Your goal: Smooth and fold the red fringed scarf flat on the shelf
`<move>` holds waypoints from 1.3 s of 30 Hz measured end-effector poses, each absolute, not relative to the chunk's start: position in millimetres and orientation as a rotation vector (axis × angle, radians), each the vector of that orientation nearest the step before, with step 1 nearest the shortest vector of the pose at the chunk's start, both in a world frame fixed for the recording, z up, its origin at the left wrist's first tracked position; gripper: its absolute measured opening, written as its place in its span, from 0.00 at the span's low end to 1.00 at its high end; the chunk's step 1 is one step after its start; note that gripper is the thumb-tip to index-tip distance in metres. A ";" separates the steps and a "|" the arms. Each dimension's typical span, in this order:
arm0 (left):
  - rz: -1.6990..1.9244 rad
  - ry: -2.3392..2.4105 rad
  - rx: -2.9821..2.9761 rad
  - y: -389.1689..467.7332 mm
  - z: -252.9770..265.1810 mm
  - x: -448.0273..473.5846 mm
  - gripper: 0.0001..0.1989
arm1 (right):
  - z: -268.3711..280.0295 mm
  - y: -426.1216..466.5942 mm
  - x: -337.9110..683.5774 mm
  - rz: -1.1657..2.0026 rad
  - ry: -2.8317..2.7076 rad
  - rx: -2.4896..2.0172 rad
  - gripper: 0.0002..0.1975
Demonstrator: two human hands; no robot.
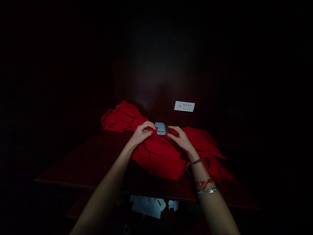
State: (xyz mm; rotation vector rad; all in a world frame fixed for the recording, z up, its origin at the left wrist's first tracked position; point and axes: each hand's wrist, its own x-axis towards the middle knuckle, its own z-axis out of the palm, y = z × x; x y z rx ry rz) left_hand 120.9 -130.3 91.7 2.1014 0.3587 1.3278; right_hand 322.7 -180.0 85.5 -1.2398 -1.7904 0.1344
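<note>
A red fringed scarf (163, 160) lies bunched on the dark wooden table, and my hands are over its far end. My left hand (143, 133) has curved fingers and thumb closed on a fold of it, with a bit of red showing at the fingertips. A lit phone (160, 130) lies face up just past those fingertips. To its right, my right hand (180, 137) is open, thumb and fingers apart, by a dark flat thing (167, 129) next to the phone. I cannot make out what that is.
More red cloth (122, 116) is heaped at the back left, and a fringed red piece (202, 143) lies at the right. A white socket plate (184, 106) is on the back wall. Below the table's front edge (80, 186), crumpled white papers (146, 206) show. Surroundings are very dark.
</note>
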 end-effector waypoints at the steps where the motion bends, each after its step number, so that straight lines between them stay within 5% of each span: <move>1: 1.297 0.343 2.091 -132.9 94.1 121.1 0.04 | 86.4 -174.2 317.3 0.256 -1.823 -1.185 0.20; 6: 1.157 0.264 2.097 -132.4 115.0 117.4 0.08 | 115.9 -154.6 302.1 0.826 -2.034 -1.042 0.16; 10: 1.108 0.309 2.191 -126.6 148.4 109.0 0.09 | 152.0 -152.9 306.9 0.975 -2.060 -1.016 0.10; 16: 0.975 0.847 2.629 -112.2 179.7 106.7 0.16 | 203.0 -164.4 330.5 0.621 -2.008 -1.106 0.14; 21: 0.728 1.188 2.635 -89.6 173.5 96.3 0.08 | 252.0 -183.0 374.9 -0.076 -2.040 -1.436 0.10; 29: 1.019 1.843 2.629 -66.6 228.9 36.7 0.15 | 302.6 -218.9 438.9 -0.948 -1.734 -1.602 0.13; 33: 1.143 2.181 2.335 -61.1 256.4 -0.8 0.17 | 281.5 -228.4 434.9 -0.924 -1.747 -1.589 0.15; 39: 0.857 2.368 1.799 -60.1 247.7 -42.7 0.22 | 221.1 -229.1 441.6 -0.369 -2.248 -1.714 0.17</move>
